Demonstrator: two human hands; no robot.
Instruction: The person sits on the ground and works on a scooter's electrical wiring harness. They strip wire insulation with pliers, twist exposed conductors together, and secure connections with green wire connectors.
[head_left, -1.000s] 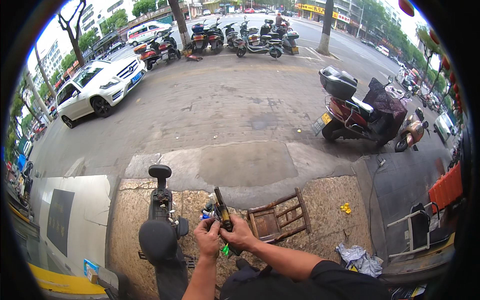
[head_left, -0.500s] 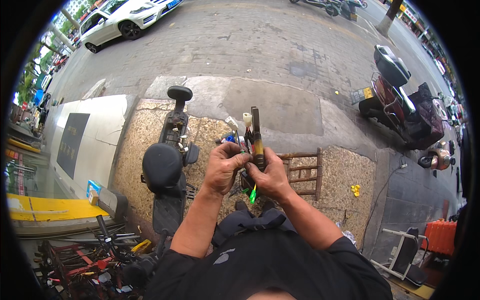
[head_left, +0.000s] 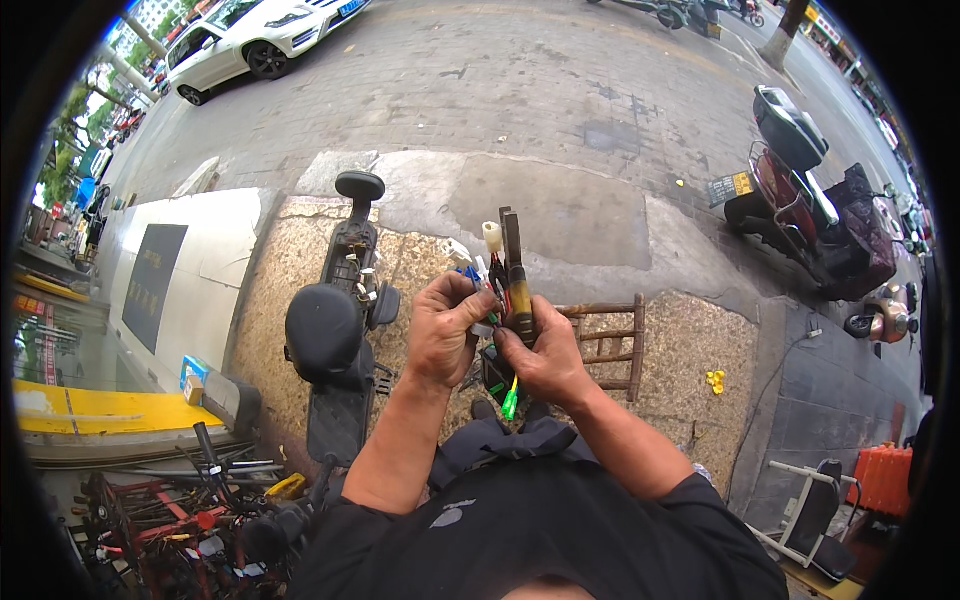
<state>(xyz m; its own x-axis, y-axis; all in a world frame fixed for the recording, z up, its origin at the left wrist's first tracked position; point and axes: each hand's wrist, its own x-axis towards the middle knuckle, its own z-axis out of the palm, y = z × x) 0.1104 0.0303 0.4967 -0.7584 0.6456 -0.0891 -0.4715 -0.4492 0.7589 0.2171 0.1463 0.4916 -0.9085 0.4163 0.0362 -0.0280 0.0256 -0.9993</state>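
Both my hands meet in front of my knees around a bundle of thin wires with plug connectors. My left hand is closed, thumb against fingers, on the wires. A white connector stands up beyond the hands, with blue and white ends beside it. Closed round a long, dark, pliers-like tool with a yellowish-brown middle, my right hand holds it pointing away from me; its lower end is hidden. Below the right thumb hangs a bright green connector on a yellow wire. The fingertips hide where the wires meet.
A stripped electric scooter with a black seat stands close on my left. A low wooden stool or rack lies to the right of my hands. Scrap frames and parts pile up at lower left. Another scooter is parked at far right.
The tool has turned slightly, so two bars now show at its far end. My left fingers have shifted a little on the wires, and more blue and white ends show.
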